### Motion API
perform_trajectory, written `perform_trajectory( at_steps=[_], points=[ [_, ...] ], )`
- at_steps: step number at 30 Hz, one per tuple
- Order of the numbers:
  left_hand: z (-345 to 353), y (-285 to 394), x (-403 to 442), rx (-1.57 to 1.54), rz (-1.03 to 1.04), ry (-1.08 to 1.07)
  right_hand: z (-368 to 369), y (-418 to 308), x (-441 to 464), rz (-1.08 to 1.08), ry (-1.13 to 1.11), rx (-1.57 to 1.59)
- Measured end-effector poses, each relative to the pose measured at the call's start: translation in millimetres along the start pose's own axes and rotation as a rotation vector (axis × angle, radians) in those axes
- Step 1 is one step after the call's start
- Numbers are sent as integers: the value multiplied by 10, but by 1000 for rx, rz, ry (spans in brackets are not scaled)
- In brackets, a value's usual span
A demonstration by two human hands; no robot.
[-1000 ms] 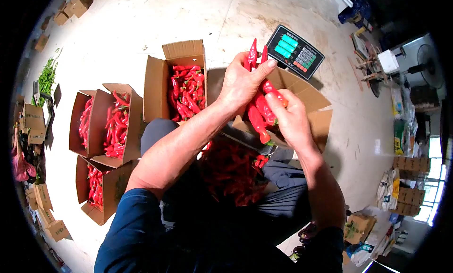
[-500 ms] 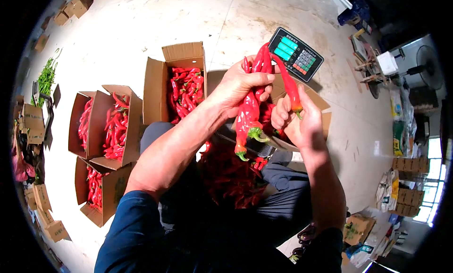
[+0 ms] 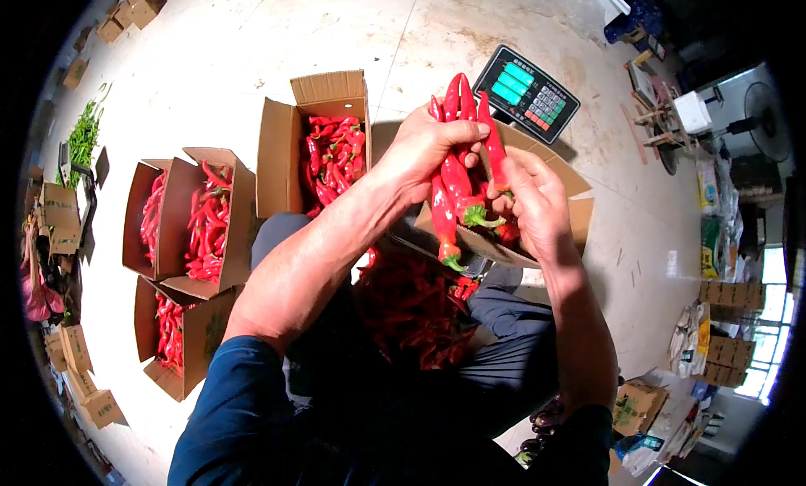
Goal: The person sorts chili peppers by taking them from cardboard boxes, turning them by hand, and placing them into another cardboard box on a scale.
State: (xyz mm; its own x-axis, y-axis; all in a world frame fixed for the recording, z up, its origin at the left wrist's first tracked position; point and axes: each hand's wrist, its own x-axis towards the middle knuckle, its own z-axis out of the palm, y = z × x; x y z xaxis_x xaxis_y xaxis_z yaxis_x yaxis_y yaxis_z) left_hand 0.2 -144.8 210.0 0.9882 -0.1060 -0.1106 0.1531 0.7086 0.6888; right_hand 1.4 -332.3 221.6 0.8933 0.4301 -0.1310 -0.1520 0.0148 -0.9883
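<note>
Several long red peppers (image 3: pixel 454 184) with green stems are gripped in my left hand (image 3: pixel 426 148), their tips pointing away from me. My right hand (image 3: pixel 534 199) is closed around the stem end of a single red pepper (image 3: pixel 490 138), right beside that bunch. Below both hands is an open cardboard box (image 3: pixel 579 222), partly hidden by my right hand, with red peppers inside. A scale display (image 3: pixel 526 93) with lit green readouts stands just beyond my hands. Between my legs lies a heap of red peppers (image 3: pixel 416 310), mostly in shadow.
To the left stand open cardboard boxes of red peppers: one (image 3: pixel 277 163) near my left forearm and several further left, such as this box (image 3: pixel 239 226). Green peppers (image 3: pixel 84 138) lie at the far left. Eggplants (image 3: pixel 537 436) show near my right elbow. A fan (image 3: pixel 764 121) stands at right.
My right hand has moved left and slightly up, bringing its single pepper closer to the bunch in my left hand. The bunch hangs a little further right.
</note>
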Motion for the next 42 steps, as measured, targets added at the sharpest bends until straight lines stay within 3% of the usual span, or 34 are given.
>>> perform_trajectory(
  at_steps=[1,7,11,12,15,16,19,20,23,31,37,42],
  points=[
    [-8,-6,7,4,-17,13,3,9,0,-62,33,-135],
    [-15,-18,30,-79,-37,45,-42,-54,-30,-27,-34,70],
    [-42,9,70,33,60,251,-144,-84,-22,16,-6,85],
    [-41,9,66,64,83,277,-228,-71,-3,23,13,-25],
    [-6,17,51,189,154,361,-451,99,81,-376,265,-1231],
    [10,26,39,255,179,393,-446,67,59,-454,328,-1297],
    [14,9,61,399,228,459,-223,-184,-77,-157,130,-465],
    [15,1,59,409,219,461,-92,-210,-157,-140,28,-320],
    [22,-95,103,366,226,479,180,-97,-248,-312,-68,-668],
    [45,-9,97,81,93,436,257,-201,-206,-47,97,-216],
    [49,19,64,-79,-9,288,21,-123,-59,-43,28,323],
    [12,67,-3,-207,-11,9,-28,-249,-32,143,62,634]
  ],
)
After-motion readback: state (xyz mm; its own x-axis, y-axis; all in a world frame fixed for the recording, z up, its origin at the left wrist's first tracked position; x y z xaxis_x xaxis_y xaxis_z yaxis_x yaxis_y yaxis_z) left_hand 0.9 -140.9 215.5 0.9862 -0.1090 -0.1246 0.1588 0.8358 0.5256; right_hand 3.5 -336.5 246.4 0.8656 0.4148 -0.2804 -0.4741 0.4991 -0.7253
